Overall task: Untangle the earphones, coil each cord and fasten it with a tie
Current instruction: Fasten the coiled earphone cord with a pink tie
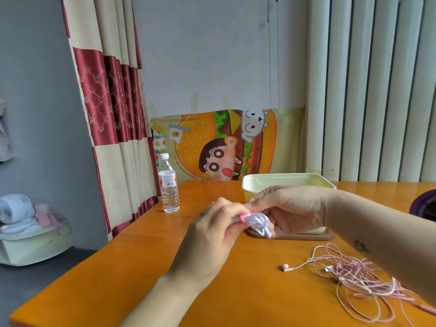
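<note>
A small bundle of white earphone cord point(260, 223) hangs in the air above the orange table point(146, 274), blurred. My right hand point(292, 208) grips the bundle from the right. My left hand point(212, 234) pinches a pink tie point(243, 217) at the bundle's left end. A tangled pink earphone cord point(358, 277) lies on the table at the right, partly hidden under my right forearm. One of its earbuds point(285, 267) points left, away from the tangle.
A pale yellow plastic bin point(266, 182) stands behind my hands on a brown board point(306, 236). A water bottle point(168, 185) stands at the table's back left. A dark purple object point(422, 204) shows at the right edge. The table's left edge drops off to the floor.
</note>
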A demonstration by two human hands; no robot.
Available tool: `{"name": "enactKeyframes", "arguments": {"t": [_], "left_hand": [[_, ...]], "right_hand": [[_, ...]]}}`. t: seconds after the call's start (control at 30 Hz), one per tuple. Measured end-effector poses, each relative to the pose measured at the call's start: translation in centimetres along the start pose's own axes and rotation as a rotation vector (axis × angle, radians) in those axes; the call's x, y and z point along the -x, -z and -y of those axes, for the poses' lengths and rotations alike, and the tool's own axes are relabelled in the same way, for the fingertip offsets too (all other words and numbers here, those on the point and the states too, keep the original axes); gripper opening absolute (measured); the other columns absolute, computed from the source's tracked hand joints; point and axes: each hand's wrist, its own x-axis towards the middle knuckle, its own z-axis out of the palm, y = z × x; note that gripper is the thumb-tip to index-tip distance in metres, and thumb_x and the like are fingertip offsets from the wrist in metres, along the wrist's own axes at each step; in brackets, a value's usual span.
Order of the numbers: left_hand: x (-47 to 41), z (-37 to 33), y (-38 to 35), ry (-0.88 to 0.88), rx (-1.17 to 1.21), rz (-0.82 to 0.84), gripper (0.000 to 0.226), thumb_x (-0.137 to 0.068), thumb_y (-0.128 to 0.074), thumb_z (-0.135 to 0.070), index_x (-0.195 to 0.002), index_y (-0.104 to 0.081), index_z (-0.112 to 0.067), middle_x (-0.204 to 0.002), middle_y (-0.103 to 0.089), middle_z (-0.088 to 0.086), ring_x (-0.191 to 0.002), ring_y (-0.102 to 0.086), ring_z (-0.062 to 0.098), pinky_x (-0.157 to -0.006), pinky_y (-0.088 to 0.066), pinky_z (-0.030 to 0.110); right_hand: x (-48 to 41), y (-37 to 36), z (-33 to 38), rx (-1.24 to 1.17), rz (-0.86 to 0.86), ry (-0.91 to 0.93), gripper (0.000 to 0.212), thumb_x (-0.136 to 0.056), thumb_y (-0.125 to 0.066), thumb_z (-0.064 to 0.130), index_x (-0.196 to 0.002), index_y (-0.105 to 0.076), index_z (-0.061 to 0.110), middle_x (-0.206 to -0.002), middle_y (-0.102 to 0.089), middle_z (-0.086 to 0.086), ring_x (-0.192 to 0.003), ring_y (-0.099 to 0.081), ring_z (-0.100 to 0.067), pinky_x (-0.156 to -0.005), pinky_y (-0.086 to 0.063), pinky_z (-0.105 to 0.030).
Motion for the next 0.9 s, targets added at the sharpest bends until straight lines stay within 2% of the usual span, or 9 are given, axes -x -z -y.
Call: {"name": "enactKeyframes", "arguments": {"t": [0.07, 0.13, 0.27, 0.37, 0.47, 0.53, 0.6, 0.73, 0.9], "left_hand": [[-0.3, -1.1, -0.4, 0.348, 0.273, -0.108, 0.027, -0.096, -0.043, -0.045, -0.102, -0.055, -0.022, -0.092, -0.065, -0.013, -0.083, -0.061, 0.0, -0.073, -0.047, 0.016], [-0.8, -1.8, -0.8, 0.683, 0.609, -0.152, 0.027, -0.088, -0.047, -0.042, -0.097, -0.058, -0.02, -0.085, -0.069, -0.012, -0.076, -0.061, 0.001, -0.076, -0.048, 0.02], [-0.9, -2.2, -1.5, 0.994, 1.014, -0.197, 0.024, -0.09, -0.049, -0.028, -0.084, -0.064, -0.011, -0.073, -0.061, -0.004, -0.067, -0.058, 0.006, -0.074, -0.053, 0.027], [-0.8, -2.3, -1.7, 1.088, 1.112, -0.222, 0.024, -0.095, -0.047, -0.023, -0.086, -0.066, -0.011, -0.077, -0.06, 0.002, -0.075, -0.058, 0.014, -0.07, -0.053, 0.028], [-1.0, -2.3, -1.6, 1.11, 1.111, -0.247, 0.024, -0.096, -0.047, -0.021, -0.092, -0.067, -0.009, -0.08, -0.064, 0.005, -0.082, -0.058, 0.019, -0.073, -0.054, 0.03], [-1.2, -2.4, -1.5, 1.138, 1.138, -0.255, 0.023, -0.096, -0.048, -0.02, -0.096, -0.068, -0.008, -0.079, -0.066, 0.002, -0.08, -0.059, 0.018, -0.076, -0.053, 0.031], [-1.4, -2.5, -1.4, 1.178, 1.178, -0.235, 0.021, -0.095, -0.05, -0.02, -0.093, -0.068, -0.01, -0.078, -0.068, 0.001, -0.075, -0.059, 0.014, -0.076, -0.052, 0.031], [-1.6, -2.4, -1.3, 1.275, 1.253, -0.192, 0.025, -0.094, -0.053, -0.019, -0.077, -0.069, -0.011, -0.074, -0.065, 0.005, -0.074, -0.056, 0.016, -0.075, -0.049, 0.033], [-2.2, -2.3, -1.5, 1.329, 1.296, -0.19, 0.024, -0.096, -0.051, -0.017, -0.082, -0.068, -0.006, -0.073, -0.063, 0.007, -0.074, -0.056, 0.017, -0.074, -0.05, 0.032]], "right_hand": [[0.0, -0.1, -0.3, 0.004, -0.045, 0.015, 0.013, -0.078, -0.069, 0.018, -0.071, -0.061, 0.01, -0.06, -0.051, -0.001, -0.053, -0.05, -0.009, -0.054, -0.047, -0.018], [-0.2, -0.2, -0.8, -0.056, -0.072, 0.074, 0.011, -0.077, -0.065, 0.017, -0.071, -0.06, 0.009, -0.063, -0.052, -0.002, -0.056, -0.051, -0.01, -0.057, -0.05, -0.02], [-0.6, -0.4, -2.0, -0.147, -0.083, 0.228, 0.009, -0.079, -0.064, 0.013, -0.086, -0.068, 0.009, -0.075, -0.063, -0.005, -0.065, -0.056, -0.01, -0.066, -0.052, -0.021], [-0.8, -0.5, -2.7, -0.096, -0.092, 0.316, 0.012, -0.079, -0.068, 0.012, -0.091, -0.072, 0.011, -0.083, -0.068, -0.008, -0.072, -0.062, -0.012, -0.072, -0.052, -0.022], [-0.9, -0.8, -3.2, -0.124, -0.116, 0.374, 0.027, -0.075, -0.062, 0.01, -0.101, -0.069, 0.008, -0.093, -0.068, -0.012, -0.079, -0.065, -0.016, -0.076, -0.054, -0.026], [-0.9, -1.0, -3.5, -0.064, -0.174, 0.449, 0.028, -0.076, -0.072, 0.01, -0.104, -0.068, 0.009, -0.09, -0.069, -0.01, -0.08, -0.066, -0.017, -0.077, -0.056, -0.028], [-1.0, -1.2, -3.7, 0.167, -0.312, 0.563, 0.027, -0.075, -0.074, 0.017, -0.101, -0.067, 0.011, -0.085, -0.07, -0.008, -0.079, -0.068, -0.019, -0.078, -0.057, -0.034], [-1.1, -1.1, -3.8, 0.608, -0.461, 0.715, 0.014, -0.083, -0.071, 0.01, -0.097, -0.068, 0.013, -0.079, -0.072, -0.005, -0.076, -0.069, -0.016, -0.077, -0.057, -0.037], [-1.2, -0.7, -3.8, 0.858, -0.574, 0.799, 0.013, -0.082, -0.074, 0.015, -0.094, -0.071, 0.015, -0.081, -0.071, 0.006, -0.076, -0.066, -0.007, -0.074, -0.055, -0.03]]}}
